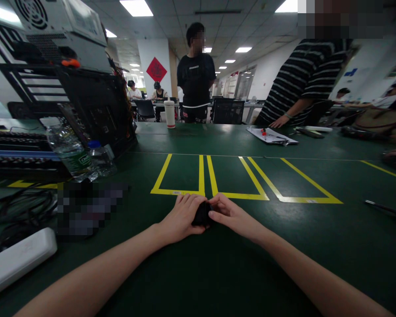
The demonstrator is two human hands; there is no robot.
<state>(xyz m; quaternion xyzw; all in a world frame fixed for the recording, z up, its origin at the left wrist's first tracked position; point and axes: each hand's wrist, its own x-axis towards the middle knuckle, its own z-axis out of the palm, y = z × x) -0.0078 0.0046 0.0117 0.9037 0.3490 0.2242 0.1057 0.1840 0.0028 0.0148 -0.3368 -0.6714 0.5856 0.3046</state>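
Note:
Both my hands meet on the green table (218, 264), just in front of the yellow taped boxes (198, 176). My left hand (181, 218) curls its fingers over a small black object (202, 214) from the left. From the right, my right hand (229, 213) pinches the same object with thumb and fingers. The object is dark and mostly covered, so I cannot make out what it is.
A black open computer case (92, 105) and two plastic water bottles (69, 149) stand at left, with cables (20, 211) and a white power strip (16, 259). A clipboard (272, 135) lies far right. One person stands across the table; another person's hand (279, 123) rests by the clipboard.

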